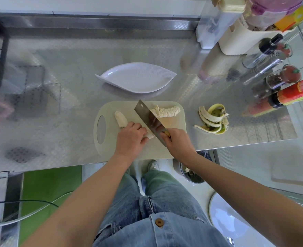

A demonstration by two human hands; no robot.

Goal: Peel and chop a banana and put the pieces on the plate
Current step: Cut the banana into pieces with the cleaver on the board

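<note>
A peeled banana piece [121, 118] lies on the pale cutting board [109, 150], and my left hand [131, 138] holds it down with curled fingers. My right hand [178, 142] grips the handle of a cleaver [149, 120], whose blade stands on the banana just right of my left fingers. A row of cut slices [167, 111] lies at the board's far right. Beyond the board sits a white leaf-shaped plate [136, 77] with nothing on it.
The banana peel [213, 119] lies on the steel counter right of the board. Bottles, spice jars [282, 77] and containers crowd the far right. A bin [191, 172] stands on the floor below the counter's front edge.
</note>
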